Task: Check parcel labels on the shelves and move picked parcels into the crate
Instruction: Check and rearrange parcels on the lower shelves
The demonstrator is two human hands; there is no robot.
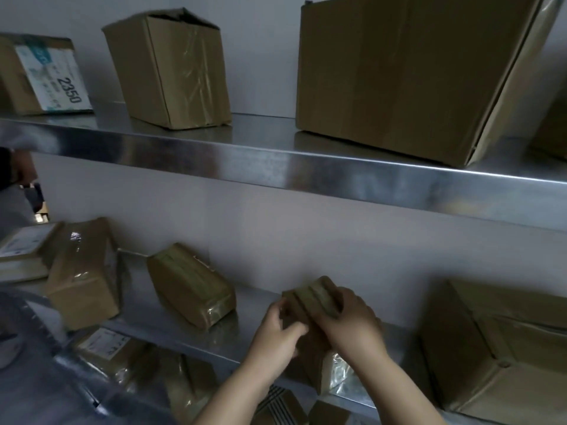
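Both hands in a closed grip on one small brown parcel, lower centre of the frame, over the front part of the lower shelf. We see the left hand with fingers curled against the parcel's left side and the right hand curled over its top and right side; we cannot tell whether the parcel rests on the shelf or is lifted. On the lower shelf we count four further items: a labelled parcel cut by the left edge, a taped box, a wrapped parcel and an open carton at lower right. On the upper shelf we count three boxes: a box labelled 2350, a mid-sized box and a large box; a fourth box is cut off at the right edge. The parcels beneath the lower shelf are blurred and partly hidden by the forearms, so we cannot count them
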